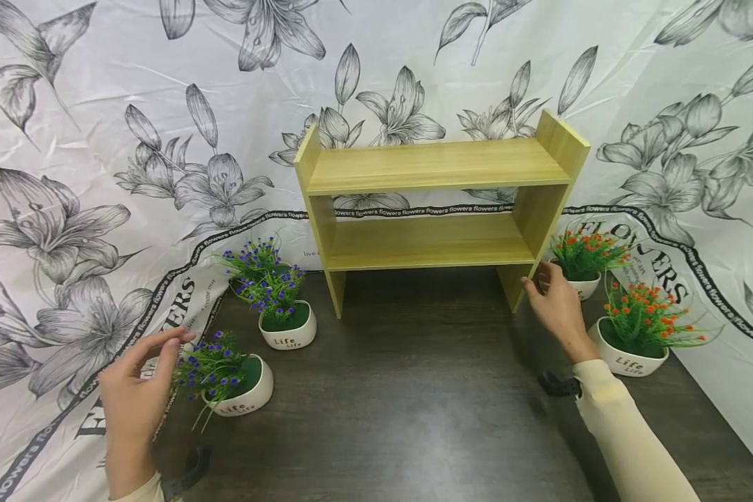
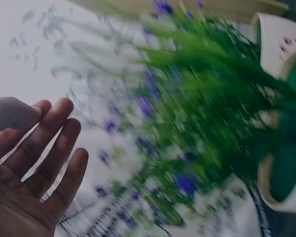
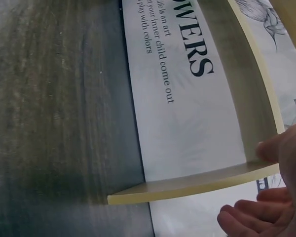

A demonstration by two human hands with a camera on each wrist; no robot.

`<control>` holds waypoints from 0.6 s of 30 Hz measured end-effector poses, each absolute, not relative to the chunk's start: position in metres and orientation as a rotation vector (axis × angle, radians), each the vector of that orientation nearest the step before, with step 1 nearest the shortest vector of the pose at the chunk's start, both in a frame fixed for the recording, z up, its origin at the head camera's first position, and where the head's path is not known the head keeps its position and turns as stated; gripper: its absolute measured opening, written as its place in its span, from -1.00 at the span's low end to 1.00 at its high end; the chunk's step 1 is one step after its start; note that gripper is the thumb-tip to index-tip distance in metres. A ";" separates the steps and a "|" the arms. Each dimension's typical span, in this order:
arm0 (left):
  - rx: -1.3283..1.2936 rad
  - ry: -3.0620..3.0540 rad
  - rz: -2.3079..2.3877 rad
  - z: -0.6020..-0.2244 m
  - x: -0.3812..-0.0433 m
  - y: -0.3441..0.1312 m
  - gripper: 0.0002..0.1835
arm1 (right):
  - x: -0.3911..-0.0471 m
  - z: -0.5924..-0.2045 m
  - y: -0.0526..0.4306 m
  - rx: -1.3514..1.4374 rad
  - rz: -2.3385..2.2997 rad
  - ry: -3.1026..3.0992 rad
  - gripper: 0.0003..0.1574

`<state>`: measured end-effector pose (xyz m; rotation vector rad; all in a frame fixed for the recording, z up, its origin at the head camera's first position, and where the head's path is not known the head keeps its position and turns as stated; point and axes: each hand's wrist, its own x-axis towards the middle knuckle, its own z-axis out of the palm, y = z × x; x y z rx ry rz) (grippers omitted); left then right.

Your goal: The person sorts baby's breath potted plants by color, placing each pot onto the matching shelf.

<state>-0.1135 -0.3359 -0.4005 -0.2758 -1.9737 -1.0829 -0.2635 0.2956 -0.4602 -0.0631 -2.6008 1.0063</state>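
Note:
A two-tier wooden shelf stands upright against the back cloth. My right hand is at the lower part of its right side panel. In the right wrist view the thumb lies at the panel's inner side, and the fingers are loosely bent outside it, with a gap to the wood. My left hand is raised at the left with loosely bent fingers, holding nothing. Beside it sits a white pot of purple flowers; its blurred leaves fill much of the left wrist view.
More purple flowers in a white pot stand left of the shelf, with another purple plant behind. On the right are two pots of orange flowers. Floral cloth hangs around the dark wooden table.

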 end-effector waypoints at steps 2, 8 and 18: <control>-0.191 -1.977 -1.109 -0.406 -0.112 -0.345 -0.80 | -0.266 -0.458 0.295 -0.048 1.034 -2.587 -0.15; 0.055 -2.009 -1.123 -0.437 -0.115 -0.370 -0.79 | -0.272 -0.453 0.295 -0.010 1.045 -2.556 -0.19; 0.435 -2.197 -1.248 -0.488 -0.117 -0.397 -0.62 | -0.277 -0.450 0.298 0.020 1.029 -2.615 -0.20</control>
